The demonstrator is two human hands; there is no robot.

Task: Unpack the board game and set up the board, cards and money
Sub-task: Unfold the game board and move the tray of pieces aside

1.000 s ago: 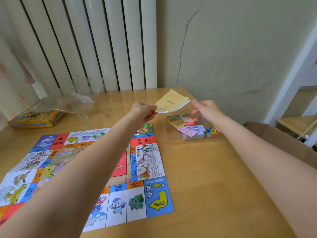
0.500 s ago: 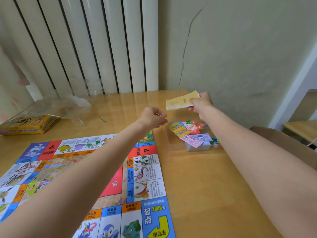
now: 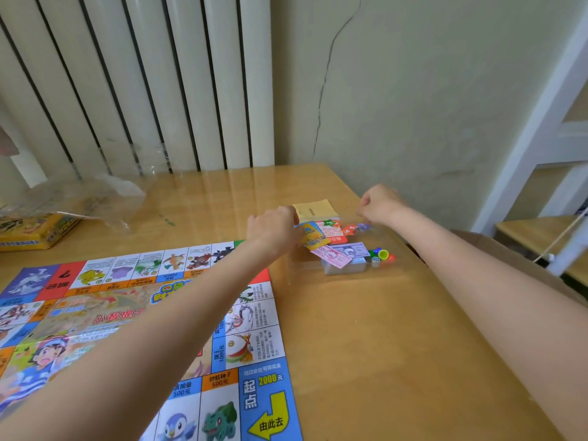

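The colourful game board lies unfolded on the left of the wooden table. A yellow stack of cards lies flat at the far side. In front of it, a clear plastic tray holds a yellow-blue card pack, red cards, pink money, purple money and small coloured tokens. My left hand reaches to the yellow-blue pack, its fingertips hidden. My right hand hovers over the tray's far right corner, fingers curled with nothing seen in them.
The yellow game box sits at the far left under crumpled clear wrap. White vertical blinds and a cracked wall stand behind the table. The table's right edge runs close to the tray. A brown seat is beyond it.
My right hand took the yellow stack from my left, laid it on the table behind the tray and let go. My left hand moved right to the card pack.
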